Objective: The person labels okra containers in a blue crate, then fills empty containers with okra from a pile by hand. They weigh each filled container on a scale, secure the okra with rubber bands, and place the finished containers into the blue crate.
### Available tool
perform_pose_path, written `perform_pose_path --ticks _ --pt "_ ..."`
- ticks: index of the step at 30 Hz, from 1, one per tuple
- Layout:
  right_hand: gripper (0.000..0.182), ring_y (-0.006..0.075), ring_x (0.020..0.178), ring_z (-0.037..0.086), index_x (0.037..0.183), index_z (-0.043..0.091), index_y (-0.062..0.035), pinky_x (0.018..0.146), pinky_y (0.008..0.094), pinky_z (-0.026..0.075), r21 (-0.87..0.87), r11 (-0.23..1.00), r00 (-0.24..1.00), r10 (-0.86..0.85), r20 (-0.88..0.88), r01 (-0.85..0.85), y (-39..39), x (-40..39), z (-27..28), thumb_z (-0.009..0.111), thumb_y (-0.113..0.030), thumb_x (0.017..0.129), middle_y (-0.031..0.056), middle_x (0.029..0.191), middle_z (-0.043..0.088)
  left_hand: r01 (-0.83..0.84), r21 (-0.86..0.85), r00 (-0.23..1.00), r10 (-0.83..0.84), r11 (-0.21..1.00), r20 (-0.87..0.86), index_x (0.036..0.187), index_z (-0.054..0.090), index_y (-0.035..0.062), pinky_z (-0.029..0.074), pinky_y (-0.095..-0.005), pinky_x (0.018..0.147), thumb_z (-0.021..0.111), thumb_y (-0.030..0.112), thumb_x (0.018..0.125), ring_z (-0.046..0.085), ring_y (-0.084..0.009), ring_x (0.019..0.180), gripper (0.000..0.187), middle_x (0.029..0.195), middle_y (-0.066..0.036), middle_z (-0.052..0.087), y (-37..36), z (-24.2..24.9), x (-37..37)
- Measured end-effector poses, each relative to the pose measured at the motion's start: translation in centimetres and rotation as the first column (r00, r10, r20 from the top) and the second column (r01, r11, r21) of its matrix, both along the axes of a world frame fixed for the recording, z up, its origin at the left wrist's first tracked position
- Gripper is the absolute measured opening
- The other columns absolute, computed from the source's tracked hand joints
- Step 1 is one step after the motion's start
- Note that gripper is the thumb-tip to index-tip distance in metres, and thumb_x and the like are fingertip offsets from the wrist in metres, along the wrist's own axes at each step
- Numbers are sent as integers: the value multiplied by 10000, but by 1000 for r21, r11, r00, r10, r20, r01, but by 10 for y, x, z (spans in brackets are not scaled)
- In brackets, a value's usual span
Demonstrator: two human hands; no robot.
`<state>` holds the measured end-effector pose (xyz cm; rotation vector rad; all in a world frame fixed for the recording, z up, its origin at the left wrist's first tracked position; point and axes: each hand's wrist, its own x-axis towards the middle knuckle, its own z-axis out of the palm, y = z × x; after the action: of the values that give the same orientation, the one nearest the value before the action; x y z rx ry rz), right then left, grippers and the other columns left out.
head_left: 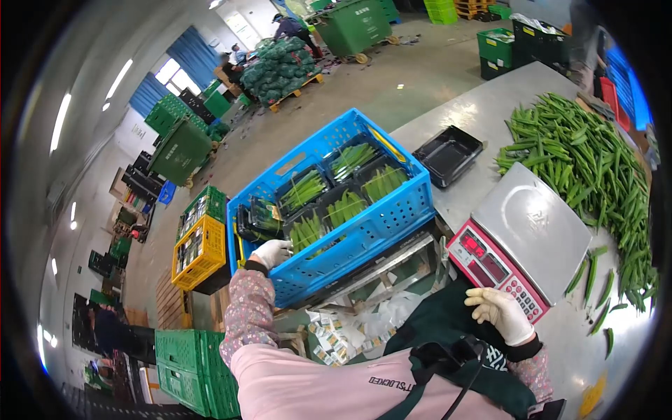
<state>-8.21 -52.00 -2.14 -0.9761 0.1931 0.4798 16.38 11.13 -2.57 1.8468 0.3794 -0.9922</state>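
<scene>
at the near left corner of the blue crate, the left hand, in a white glove, is reaching forward from an outstretched arm in a flowered sleeve. its fingers are bending close together by the rim, beside the packed trays; whether they are clamping anything, i cannot tell. the right hand, also gloved in white, is hovering at the front of the scale, its forearm bending inward and its fingers curling loosely, apart from the thumb and holding nothing. the packed trays are sitting inside the crate, black and glossy, showing rows of slender green pods under what looks like clear film; at the left end, some are leaning against the crate wall. the crate, bright blue with pierced sides, is standing tilted in view just left of the metal tabletop. on the tabletop, an open black tray is lying beyond the scale, whose steel plate is shining above a red panel with lit digits. loose pods are heaping up along the right, a few scattering beside the scale.
</scene>
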Motion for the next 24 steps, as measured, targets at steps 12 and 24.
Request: perform_pose_path --ticks 12,24 --pt "397 162 800 701 1261 613 65 706 254 558 37 999 999 17 -48 -15 17 2 -13 476 -245 1055 139 1100 729 -307 227 951 309 924 27 1520 281 -115 292 -452 1186 539 437 1007 373 -356 1447 796 1586 -287 328 -52 18 -12" --pt "392 139 946 664 1355 589 15 846 260 532 44 996 996 84 -28 -83 8 -19 -14 446 -220 1076 112 1214 686 403 632 755 -630 662 180 1213 675 21 537 -408 787 673 351 901 701 -253 844 454 889 -98 731 -24 6 11"
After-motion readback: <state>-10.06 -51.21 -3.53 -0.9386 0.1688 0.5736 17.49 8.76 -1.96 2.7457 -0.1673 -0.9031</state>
